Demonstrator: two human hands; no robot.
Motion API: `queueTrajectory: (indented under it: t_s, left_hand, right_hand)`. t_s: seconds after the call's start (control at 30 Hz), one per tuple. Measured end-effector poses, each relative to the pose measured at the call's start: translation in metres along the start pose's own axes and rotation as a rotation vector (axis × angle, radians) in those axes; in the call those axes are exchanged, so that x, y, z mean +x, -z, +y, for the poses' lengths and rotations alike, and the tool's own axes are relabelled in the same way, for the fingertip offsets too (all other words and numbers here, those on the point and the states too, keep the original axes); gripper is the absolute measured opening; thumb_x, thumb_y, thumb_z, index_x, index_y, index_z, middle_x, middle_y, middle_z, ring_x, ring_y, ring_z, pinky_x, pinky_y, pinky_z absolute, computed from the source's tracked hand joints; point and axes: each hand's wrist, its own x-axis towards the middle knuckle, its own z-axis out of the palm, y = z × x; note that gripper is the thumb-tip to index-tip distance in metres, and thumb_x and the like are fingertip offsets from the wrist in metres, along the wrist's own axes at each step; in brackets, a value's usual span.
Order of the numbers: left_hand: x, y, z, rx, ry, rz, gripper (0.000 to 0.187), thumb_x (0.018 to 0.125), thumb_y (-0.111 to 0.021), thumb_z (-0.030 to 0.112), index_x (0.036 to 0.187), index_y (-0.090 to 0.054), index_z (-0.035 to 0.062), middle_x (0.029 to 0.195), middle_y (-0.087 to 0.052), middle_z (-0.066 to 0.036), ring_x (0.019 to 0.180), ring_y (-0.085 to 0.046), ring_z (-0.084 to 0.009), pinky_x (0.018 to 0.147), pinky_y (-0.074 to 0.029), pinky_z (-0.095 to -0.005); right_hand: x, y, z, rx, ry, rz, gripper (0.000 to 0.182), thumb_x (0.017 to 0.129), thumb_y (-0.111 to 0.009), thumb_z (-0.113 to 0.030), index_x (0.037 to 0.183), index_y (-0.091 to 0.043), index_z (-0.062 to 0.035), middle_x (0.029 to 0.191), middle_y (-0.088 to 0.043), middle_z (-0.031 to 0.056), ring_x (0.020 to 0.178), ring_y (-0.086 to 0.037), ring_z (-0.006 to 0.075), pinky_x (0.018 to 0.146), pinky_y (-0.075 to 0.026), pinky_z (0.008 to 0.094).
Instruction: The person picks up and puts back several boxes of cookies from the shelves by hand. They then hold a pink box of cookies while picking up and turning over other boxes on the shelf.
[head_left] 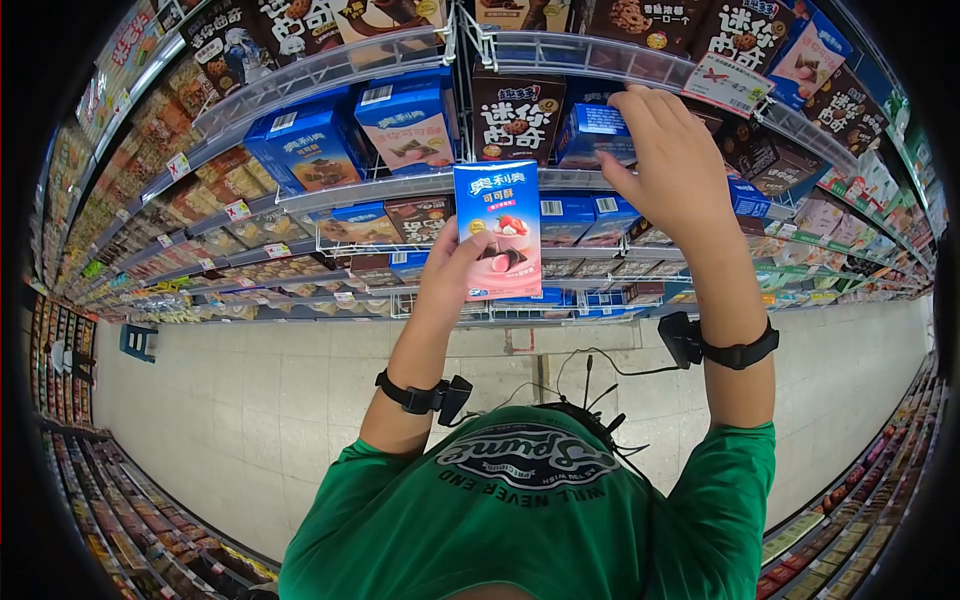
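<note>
My left hand [452, 268] is closed around a blue and pink biscuit box [505, 215], thumb across its front, which shows a strawberry picture. The box is held upright just in front of the shelf. Farther up, my right hand [668, 145] reaches onto a shelf. Its thumb and fingers are closed about the right end of a blue biscuit box [590, 140], covering part of it. A brown cookie box [517, 118] stands to the left of that one, and a blue and pink box [405, 125] is farther left.
Clear plastic shelf edges [370, 190] and wire dividers run below the boxes. A price tag [722, 84] hangs above my right hand. More blue boxes [565, 218] sit on the shelf below. A blue step stool [138, 343] stands on the tiled floor [270, 400] at left.
</note>
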Motion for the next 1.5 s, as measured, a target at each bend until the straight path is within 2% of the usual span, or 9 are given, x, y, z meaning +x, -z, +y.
queueTrajectory:
  t_s: [0.4,0.5,0.7,0.9,0.97,1.13,1.27,1.4,1.5]
  left_hand:
    - [0.003,-0.002,-0.003,-0.086,0.020,-0.054,0.031,0.097,-0.061,0.014,0.124,-0.054,-0.0010,0.115,-0.067,-0.012,0.101,-0.066,-0.0159,0.089,-0.053,-0.0303]
    - [0.005,0.002,-0.005,-0.080,0.018,-0.077,0.030,0.097,-0.060,0.013,0.123,-0.054,-0.0014,0.115,-0.067,-0.012,0.102,-0.066,-0.0161,0.089,-0.053,-0.0301]
    - [0.014,0.004,-0.004,-0.154,-0.007,-0.119,0.029,0.096,-0.064,0.016,0.118,-0.056,-0.0010,0.109,-0.067,-0.010,0.100,-0.064,-0.0143,0.088,-0.053,-0.0300]
    - [0.024,0.012,-0.009,-0.148,0.014,-0.133,0.031,0.095,-0.066,0.016,0.119,-0.055,-0.0005,0.106,-0.066,-0.009,0.100,-0.064,-0.0138,0.087,-0.052,-0.0291]
    - [0.025,0.014,-0.014,-0.141,-0.004,-0.150,0.032,0.096,-0.066,0.016,0.120,-0.054,-0.0006,0.108,-0.066,-0.009,0.100,-0.063,-0.0130,0.087,-0.052,-0.0283]
    - [0.017,0.019,-0.017,-0.143,0.006,-0.155,0.031,0.096,-0.064,0.012,0.122,-0.054,-0.0003,0.113,-0.065,-0.009,0.102,-0.063,-0.0127,0.088,-0.052,-0.0279]
    - [0.015,0.028,-0.027,-0.028,-0.031,-0.161,0.036,0.096,-0.066,0.014,0.125,-0.052,-0.0011,0.114,-0.064,-0.008,0.103,-0.062,-0.0124,0.090,-0.051,-0.0275]
    - [0.005,0.031,-0.016,-0.043,0.008,-0.173,0.040,0.096,-0.066,0.015,0.128,-0.050,-0.0019,0.118,-0.062,-0.009,0.103,-0.063,-0.0140,0.090,-0.051,-0.0283]
    - [0.005,0.037,-0.028,-0.052,0.002,-0.167,0.040,0.096,-0.065,0.015,0.129,-0.050,-0.0023,0.118,-0.062,-0.010,0.103,-0.063,-0.0145,0.091,-0.051,-0.0287]
  right_hand:
    - [0.023,-0.004,-0.011,-0.030,-0.023,-0.215,0.050,0.073,-0.080,-0.023,0.112,-0.055,-0.0051,0.109,-0.062,0.0111,0.106,-0.060,0.0297,0.088,-0.052,0.0409]
    - [0.022,-0.004,-0.011,-0.010,0.004,-0.184,0.049,0.073,-0.079,-0.022,0.112,-0.054,-0.0055,0.108,-0.061,0.0122,0.106,-0.060,0.0307,0.089,-0.051,0.0413]
    - [0.020,0.000,-0.017,-0.008,-0.004,-0.162,0.047,0.075,-0.078,-0.017,0.113,-0.054,-0.0044,0.110,-0.059,0.0137,0.108,-0.058,0.0338,0.091,-0.050,0.0420]
    - [0.020,0.000,-0.019,-0.009,-0.041,-0.221,0.051,0.075,-0.079,-0.017,0.120,-0.056,-0.0050,0.123,-0.060,0.0137,0.116,-0.057,0.0342,0.097,-0.048,0.0412]
    - [0.018,-0.005,-0.021,-0.001,0.034,-0.095,0.050,0.076,-0.079,-0.017,0.120,-0.058,-0.0058,0.123,-0.061,0.0126,0.116,-0.057,0.0340,0.098,-0.046,0.0424]
    - [0.001,-0.021,-0.022,-0.238,0.069,0.102,0.069,0.077,-0.080,-0.017,0.141,-0.055,-0.0142,0.135,-0.059,0.0060,0.123,-0.056,0.0264,0.102,-0.041,0.0411]
    - [-0.007,-0.042,-0.025,-0.206,0.078,0.252,0.068,0.076,-0.077,-0.013,0.140,-0.056,-0.0092,0.138,-0.057,0.0071,0.127,-0.052,0.0284,0.106,-0.038,0.0415]
    - [-0.004,-0.052,-0.025,-0.212,0.053,0.270,0.062,0.077,-0.066,-0.006,0.139,-0.057,-0.0070,0.137,-0.055,0.0111,0.132,-0.046,0.0307,0.109,-0.035,0.0428]
    - [-0.004,-0.061,-0.018,-0.182,0.030,0.284,0.060,0.078,-0.065,-0.005,0.137,-0.058,-0.0069,0.135,-0.056,0.0110,0.131,-0.047,0.0308,0.110,-0.035,0.0434]
